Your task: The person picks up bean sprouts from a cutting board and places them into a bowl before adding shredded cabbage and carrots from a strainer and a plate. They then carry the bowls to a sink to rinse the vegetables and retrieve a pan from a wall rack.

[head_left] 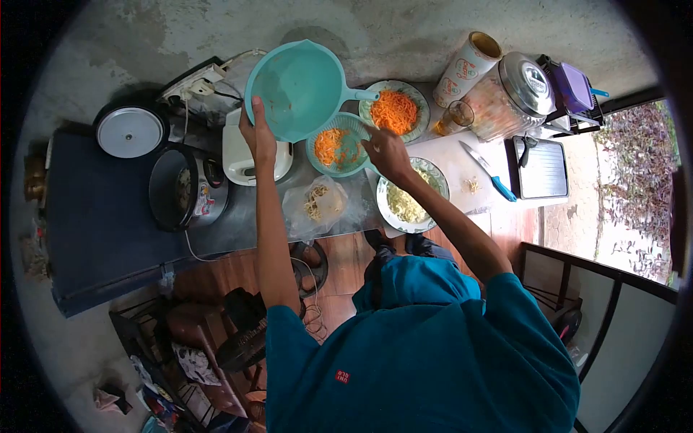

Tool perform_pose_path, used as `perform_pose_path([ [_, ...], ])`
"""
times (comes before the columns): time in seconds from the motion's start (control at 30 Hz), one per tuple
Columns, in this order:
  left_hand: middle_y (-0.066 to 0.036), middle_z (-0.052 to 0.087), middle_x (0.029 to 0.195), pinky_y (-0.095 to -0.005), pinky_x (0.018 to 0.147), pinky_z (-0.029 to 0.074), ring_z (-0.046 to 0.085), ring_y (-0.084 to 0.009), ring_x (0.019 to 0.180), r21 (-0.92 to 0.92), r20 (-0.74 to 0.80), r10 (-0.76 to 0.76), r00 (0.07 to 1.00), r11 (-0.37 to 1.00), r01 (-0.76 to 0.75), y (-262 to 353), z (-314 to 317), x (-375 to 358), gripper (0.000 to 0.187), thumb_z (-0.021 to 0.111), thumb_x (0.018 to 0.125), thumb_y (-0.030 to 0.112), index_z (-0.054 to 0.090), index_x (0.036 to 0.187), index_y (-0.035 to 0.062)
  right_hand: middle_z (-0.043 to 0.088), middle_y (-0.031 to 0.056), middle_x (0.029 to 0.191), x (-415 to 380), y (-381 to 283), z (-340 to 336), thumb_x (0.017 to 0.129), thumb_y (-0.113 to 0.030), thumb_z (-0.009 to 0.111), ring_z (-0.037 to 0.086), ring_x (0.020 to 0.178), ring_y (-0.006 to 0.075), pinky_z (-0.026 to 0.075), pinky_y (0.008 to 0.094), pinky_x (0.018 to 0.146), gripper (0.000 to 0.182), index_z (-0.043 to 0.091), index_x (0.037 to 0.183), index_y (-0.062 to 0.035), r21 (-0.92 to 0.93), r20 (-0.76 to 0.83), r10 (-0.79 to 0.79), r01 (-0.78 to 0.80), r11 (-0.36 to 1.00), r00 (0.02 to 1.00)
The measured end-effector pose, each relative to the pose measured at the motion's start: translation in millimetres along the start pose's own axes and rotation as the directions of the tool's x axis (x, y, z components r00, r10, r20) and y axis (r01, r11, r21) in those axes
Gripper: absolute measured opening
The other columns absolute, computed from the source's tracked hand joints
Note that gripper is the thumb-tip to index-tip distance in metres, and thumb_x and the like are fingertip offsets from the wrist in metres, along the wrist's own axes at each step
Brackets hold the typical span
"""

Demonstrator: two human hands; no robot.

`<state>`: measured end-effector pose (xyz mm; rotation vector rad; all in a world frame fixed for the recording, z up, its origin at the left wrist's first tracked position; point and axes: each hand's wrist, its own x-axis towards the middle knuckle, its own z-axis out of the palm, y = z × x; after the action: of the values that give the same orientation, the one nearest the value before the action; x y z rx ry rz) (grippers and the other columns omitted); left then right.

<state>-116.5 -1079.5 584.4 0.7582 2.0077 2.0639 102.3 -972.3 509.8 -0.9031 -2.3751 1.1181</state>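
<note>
My left hand [261, 133] grips the rim of a turquoise mixing bowl [299, 86] with a handle, tilted so its inside shows. A few orange bits cling to the inner wall. Below it sits a turquoise colander [349, 169] with shredded carrot [329, 147] inside. Fingers curled, my right hand [388, 153] is at the colander's right rim and appears to hold it; the fingertips are partly hidden. Beyond that hand, a plate [426, 115] bears a heap of grated carrot [394, 112]. Nearer me, a patterned plate [442, 189] holds pale shreds [406, 203].
A clear plastic bag [317, 206] with pale strands lies left of the near plate. Rightward are a knife [491, 173] on a white board [473, 155], a glass [455, 117], a large jar [505, 101] and a griddle [543, 167]. A cooker pot [184, 189] stands left.
</note>
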Motion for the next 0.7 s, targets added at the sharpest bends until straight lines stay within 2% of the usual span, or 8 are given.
perform_pose_path([
  [0.1,-0.016,0.058,0.114,-0.0348,0.091,0.040,0.054,-0.0233,0.102,-0.003,0.064,-0.142,0.988,0.990,0.142,14.5,1.3,-9.6,0.067,0.054,0.087,0.053,0.054,0.119,-0.0056,0.047,0.0222,0.125,-22.2,-16.8,-36.4,0.078,-0.021,0.067,0.047,0.116,0.0328,0.035,0.0448,0.094,0.067,0.037,0.136,-0.0058,-0.210,-0.439,-0.379,0.317,0.925,0.815],
  [0.17,-0.016,0.058,0.114,-0.0347,0.091,0.040,0.054,-0.0235,0.102,0.036,0.111,-0.212,0.971,0.977,0.209,33.9,16.2,-27.5,0.069,0.055,0.086,0.054,0.053,0.119,-0.0061,0.027,0.0189,0.141,-31.4,-22.0,-65.6,0.077,-0.029,0.069,0.029,0.130,0.0329,0.025,0.0479,0.101,0.080,0.025,0.139,-0.0064,-0.151,-0.410,-0.280,0.238,0.959,0.868],
  [0.23,-0.017,0.057,0.114,-0.0346,0.091,0.040,0.054,-0.0238,0.103,0.083,0.175,-0.272,0.946,0.962,0.261,34.3,28.9,-38.3,0.070,0.055,0.085,0.055,0.053,0.119,-0.0065,0.048,0.0211,0.125,-41.5,-25.5,-91.6,0.078,-0.033,0.070,0.046,0.118,0.0308,0.036,0.0427,0.095,0.068,0.040,0.131,-0.0018,-0.282,-0.442,-0.304,0.192,0.940,0.844],
  [0.3,-0.017,0.056,0.117,-0.0336,0.092,0.041,0.054,-0.0232,0.104,-0.006,0.350,-0.359,0.865,0.923,0.386,12.7,55.7,-54.2,0.073,0.055,0.085,0.056,0.051,0.121,-0.0073,0.064,0.0157,0.097,-61.3,-9.3,-123.7,0.081,-0.030,0.068,0.062,0.090,0.0240,0.047,0.0365,0.075,0.048,0.055,0.115,0.0016,0.061,0.225,0.019,-0.034,0.998,0.974],
  [0.33,-0.014,0.053,0.122,-0.0323,0.093,0.040,0.053,-0.0215,0.108,-0.018,0.482,-0.411,0.774,0.878,0.478,31.6,68.0,-70.9,0.072,0.054,0.085,0.056,0.049,0.125,-0.0037,0.063,0.0097,0.070,-77.0,-9.1,-134.5,0.085,-0.032,0.065,0.058,0.064,0.0155,0.046,0.0315,0.061,0.039,0.062,0.097,0.0045,0.170,0.296,0.127,-0.183,0.968,0.947],
  [0.37,-0.014,0.053,0.122,-0.0323,0.093,0.040,0.053,-0.0215,0.108,-0.021,0.522,-0.404,0.751,0.874,0.485,28.2,78.8,-87.0,0.072,0.054,0.085,0.056,0.049,0.125,-0.0037,0.060,0.0056,0.071,-95.2,2.7,-138.6,0.088,-0.036,0.061,0.051,0.061,0.0104,0.042,0.0304,0.056,0.042,0.062,0.097,0.0050,0.204,0.137,-0.029,0.000,0.979,0.990],
  [0.47,-0.010,0.056,0.115,-0.0302,0.092,0.041,0.055,-0.0181,0.104,-0.222,0.559,-0.314,0.768,0.835,0.504,7.6,102.7,-136.3,0.058,0.054,0.089,0.046,0.050,0.124,-0.0006,0.056,0.0040,0.066,-156.3,41.4,-154.7,0.090,-0.041,0.056,0.050,0.059,0.0093,0.039,0.0260,0.051,0.045,0.064,0.091,0.0037,0.367,0.025,0.302,-0.290,0.884,0.953],
  [0.7,-0.015,0.051,0.119,-0.0356,0.098,0.035,0.049,-0.0223,0.112,-0.093,0.189,-0.568,0.801,0.802,0.591,-72.4,121.8,-263.7,0.056,0.059,0.089,0.031,0.037,0.127,-0.0034,0.048,0.0027,0.054,-267.2,152.8,-230.1,0.090,-0.045,0.053,0.042,0.042,0.0087,0.029,0.0247,0.038,0.048,0.058,0.075,0.0010,0.657,-0.436,0.780,-0.433,0.617,0.450],
])
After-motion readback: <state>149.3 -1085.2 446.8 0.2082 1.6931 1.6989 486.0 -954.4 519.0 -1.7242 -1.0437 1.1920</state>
